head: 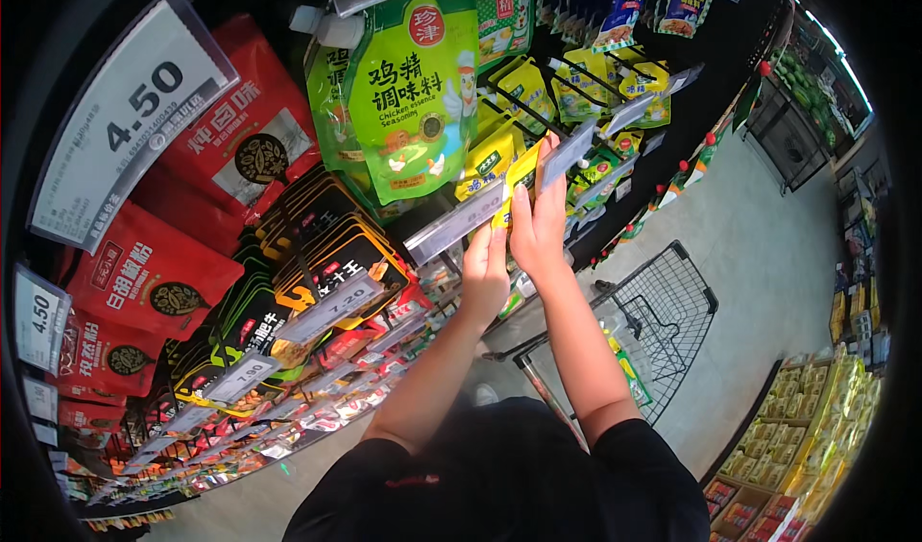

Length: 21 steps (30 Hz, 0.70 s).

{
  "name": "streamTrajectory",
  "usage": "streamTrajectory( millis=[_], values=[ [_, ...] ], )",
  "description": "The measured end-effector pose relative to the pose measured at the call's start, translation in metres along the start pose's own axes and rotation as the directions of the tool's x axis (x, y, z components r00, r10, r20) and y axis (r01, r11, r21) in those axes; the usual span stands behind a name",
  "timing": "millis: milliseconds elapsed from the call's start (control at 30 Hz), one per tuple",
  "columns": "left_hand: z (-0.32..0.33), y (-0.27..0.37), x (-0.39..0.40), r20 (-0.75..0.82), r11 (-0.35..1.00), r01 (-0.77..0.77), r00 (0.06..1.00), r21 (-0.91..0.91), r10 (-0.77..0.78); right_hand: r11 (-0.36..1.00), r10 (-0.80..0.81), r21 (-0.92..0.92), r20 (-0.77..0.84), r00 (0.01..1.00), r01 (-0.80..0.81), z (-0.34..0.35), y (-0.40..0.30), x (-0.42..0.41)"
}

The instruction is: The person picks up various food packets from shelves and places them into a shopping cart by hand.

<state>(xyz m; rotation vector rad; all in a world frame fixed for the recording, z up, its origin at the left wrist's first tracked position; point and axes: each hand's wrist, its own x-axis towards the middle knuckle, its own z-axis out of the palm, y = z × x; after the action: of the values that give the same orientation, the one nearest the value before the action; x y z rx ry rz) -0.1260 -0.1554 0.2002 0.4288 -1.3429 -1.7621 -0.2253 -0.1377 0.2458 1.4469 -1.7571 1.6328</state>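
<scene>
A yellow seasoning packet (pixel 521 173) is held upright at the front of the shelf hooks, partly hidden by my fingers and a tag. My left hand (pixel 487 265) pinches its lower end. On the packet's right side is my right hand (pixel 539 229), thumb in front and fingers reaching up behind a price tag holder (pixel 567 154). Just left of it, similar yellow packets (pixel 491 162) hang on a hook behind another price tag holder (pixel 455 221). A large green spouted seasoning pouch (pixel 414 103) hangs to the upper left.
Red spice pouches (pixel 155 272) and black sauce packets (pixel 353 265) hang on hooks at left. A wire shopping cart (pixel 666 326) with goods inside stands right of my arms on the grey floor (pixel 763 247). Stacked packaged goods (pixel 778 434) stand at lower right.
</scene>
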Motion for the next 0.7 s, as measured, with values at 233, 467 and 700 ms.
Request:
streamTrajectory(
  millis=[233,467,700],
  values=[
    [-0.009,0.006,-0.004,-0.052,0.997,0.035,0.998,0.071,-0.031,1.0,0.014,-0.019,0.059,0.998,-0.013,0.004,-0.007,-0.003],
    [-0.006,0.002,0.006,-0.084,0.983,-0.16,0.982,0.095,0.168,0.998,0.014,-0.054,0.054,0.998,-0.011,0.012,-0.005,0.0],
    [-0.01,0.0,-0.008,-0.011,0.994,-0.09,0.996,0.066,0.091,0.993,0.041,-0.114,0.092,0.995,-0.031,0.022,-0.003,-0.003]
  ],
)
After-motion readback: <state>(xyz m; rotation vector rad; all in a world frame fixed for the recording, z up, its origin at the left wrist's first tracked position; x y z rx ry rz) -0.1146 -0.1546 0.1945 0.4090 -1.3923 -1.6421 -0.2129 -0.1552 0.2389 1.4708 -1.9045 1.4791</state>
